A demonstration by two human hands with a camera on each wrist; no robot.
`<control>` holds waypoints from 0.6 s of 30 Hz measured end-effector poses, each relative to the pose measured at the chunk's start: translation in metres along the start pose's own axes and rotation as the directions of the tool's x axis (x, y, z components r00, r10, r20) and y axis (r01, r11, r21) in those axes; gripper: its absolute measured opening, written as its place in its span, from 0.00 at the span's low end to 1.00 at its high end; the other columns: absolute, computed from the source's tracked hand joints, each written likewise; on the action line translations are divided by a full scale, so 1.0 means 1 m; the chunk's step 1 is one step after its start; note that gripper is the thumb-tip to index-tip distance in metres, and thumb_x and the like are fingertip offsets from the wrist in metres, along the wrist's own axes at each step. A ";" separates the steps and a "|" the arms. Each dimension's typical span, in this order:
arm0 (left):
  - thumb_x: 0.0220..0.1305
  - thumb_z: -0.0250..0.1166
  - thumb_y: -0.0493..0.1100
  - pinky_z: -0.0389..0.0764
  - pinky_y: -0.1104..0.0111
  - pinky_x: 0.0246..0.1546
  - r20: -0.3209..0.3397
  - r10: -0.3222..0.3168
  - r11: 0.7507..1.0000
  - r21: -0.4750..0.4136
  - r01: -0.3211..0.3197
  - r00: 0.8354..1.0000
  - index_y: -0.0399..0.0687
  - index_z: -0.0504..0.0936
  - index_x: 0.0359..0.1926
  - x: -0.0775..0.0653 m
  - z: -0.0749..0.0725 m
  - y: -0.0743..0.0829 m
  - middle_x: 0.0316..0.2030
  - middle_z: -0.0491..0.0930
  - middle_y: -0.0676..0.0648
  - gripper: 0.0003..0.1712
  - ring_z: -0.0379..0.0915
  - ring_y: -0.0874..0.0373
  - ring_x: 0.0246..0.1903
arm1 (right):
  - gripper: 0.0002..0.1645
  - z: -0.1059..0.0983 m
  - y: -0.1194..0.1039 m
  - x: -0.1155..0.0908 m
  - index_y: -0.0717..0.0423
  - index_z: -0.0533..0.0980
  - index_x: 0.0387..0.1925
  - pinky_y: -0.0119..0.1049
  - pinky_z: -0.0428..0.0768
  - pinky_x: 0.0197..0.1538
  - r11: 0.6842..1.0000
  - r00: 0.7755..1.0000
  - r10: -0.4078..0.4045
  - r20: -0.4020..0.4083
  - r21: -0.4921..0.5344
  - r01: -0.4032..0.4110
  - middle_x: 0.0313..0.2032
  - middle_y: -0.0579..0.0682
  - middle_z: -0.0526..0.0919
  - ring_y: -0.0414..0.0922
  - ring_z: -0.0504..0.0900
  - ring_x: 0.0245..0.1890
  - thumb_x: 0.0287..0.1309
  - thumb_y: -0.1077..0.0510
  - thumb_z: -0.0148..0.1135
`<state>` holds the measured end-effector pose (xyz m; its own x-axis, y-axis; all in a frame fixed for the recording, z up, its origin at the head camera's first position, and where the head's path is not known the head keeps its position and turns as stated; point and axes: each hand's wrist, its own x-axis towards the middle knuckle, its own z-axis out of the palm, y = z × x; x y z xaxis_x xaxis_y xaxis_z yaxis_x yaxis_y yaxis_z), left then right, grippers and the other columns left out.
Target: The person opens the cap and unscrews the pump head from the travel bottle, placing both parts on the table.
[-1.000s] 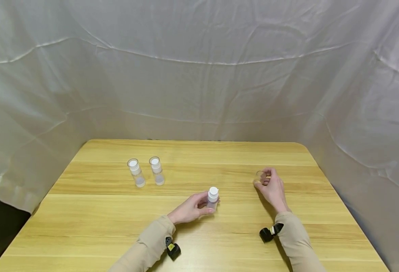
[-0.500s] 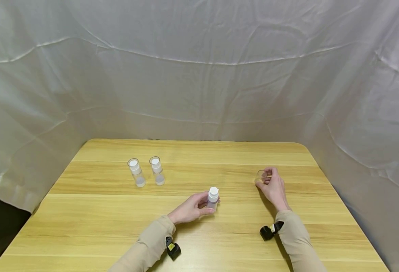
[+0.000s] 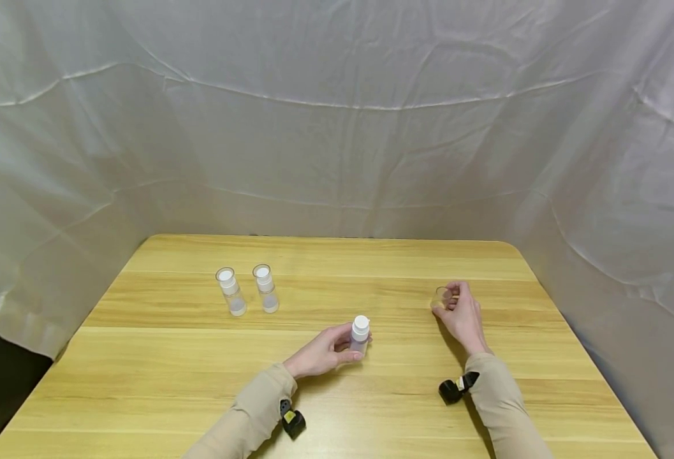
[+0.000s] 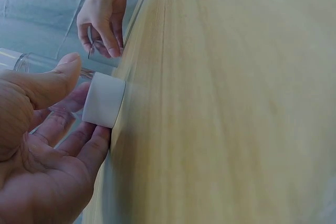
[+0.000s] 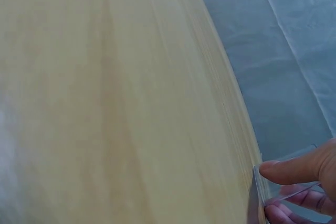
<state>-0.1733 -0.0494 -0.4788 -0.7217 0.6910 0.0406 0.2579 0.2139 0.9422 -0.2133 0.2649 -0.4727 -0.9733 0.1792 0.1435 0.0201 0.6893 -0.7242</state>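
A clear pump bottle (image 3: 359,345) with a white top and a white base (image 4: 104,100) stands upright in my left hand (image 3: 321,352). The thumb lies across its clear body and the fingers wrap behind it, with the base right at the tabletop. Further right, my right hand (image 3: 460,317) pinches a small clear cap (image 3: 440,297) between thumb and fingers. Its rim is close against the wood in the right wrist view, and the fingers hide part of its wall. The bottle's white top is uncovered.
Two similar bottles, one on the left (image 3: 231,293) and one beside it (image 3: 265,289), stand at the back left with clear caps over their white tops. The wooden table (image 3: 159,376) is bordered by a pale curtain (image 3: 337,127) behind and at both sides.
My right hand, with the clear cap, has shifted very slightly to the right and away from me. The left hand and its bottle stay practically still.
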 end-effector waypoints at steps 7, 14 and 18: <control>0.70 0.62 0.37 0.71 0.55 0.73 0.002 -0.003 1.000 0.006 0.003 1.000 0.35 0.70 0.67 0.000 0.001 -0.001 0.64 0.77 0.35 0.26 0.71 0.40 0.67 | 0.47 0.003 -0.005 -0.008 0.66 0.57 0.70 0.63 0.67 0.71 0.997 0.997 -0.068 -0.041 0.023 0.069 0.66 0.69 0.65 0.67 0.64 0.67 0.53 0.66 0.71; 0.70 0.62 0.37 0.71 0.55 0.73 0.001 -0.003 1.000 0.002 0.003 1.000 0.35 0.71 0.67 0.000 0.000 0.000 0.64 0.76 0.35 0.27 0.71 0.40 0.67 | 0.43 0.019 -0.025 -0.024 0.70 0.65 0.64 0.60 0.62 0.69 0.935 0.903 -0.317 -0.290 0.065 0.349 0.62 0.71 0.68 0.66 0.63 0.64 0.48 0.66 0.76; 0.70 0.62 0.37 0.71 0.55 0.73 0.002 0.001 1.000 -0.002 -0.001 1.000 0.35 0.71 0.66 0.000 0.000 0.000 0.64 0.77 0.35 0.26 0.71 0.40 0.67 | 0.35 0.027 -0.043 -0.036 0.69 0.69 0.61 0.43 0.70 0.67 0.876 0.863 -0.391 -0.320 0.160 0.456 0.58 0.66 0.73 0.51 0.70 0.59 0.54 0.66 0.72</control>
<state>-0.1733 -0.0495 -0.4784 -0.7199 0.6928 0.0408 0.2571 0.2117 0.9429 -0.1855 0.2095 -0.4652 -0.7746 0.1104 0.6228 -0.4624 0.5730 -0.6766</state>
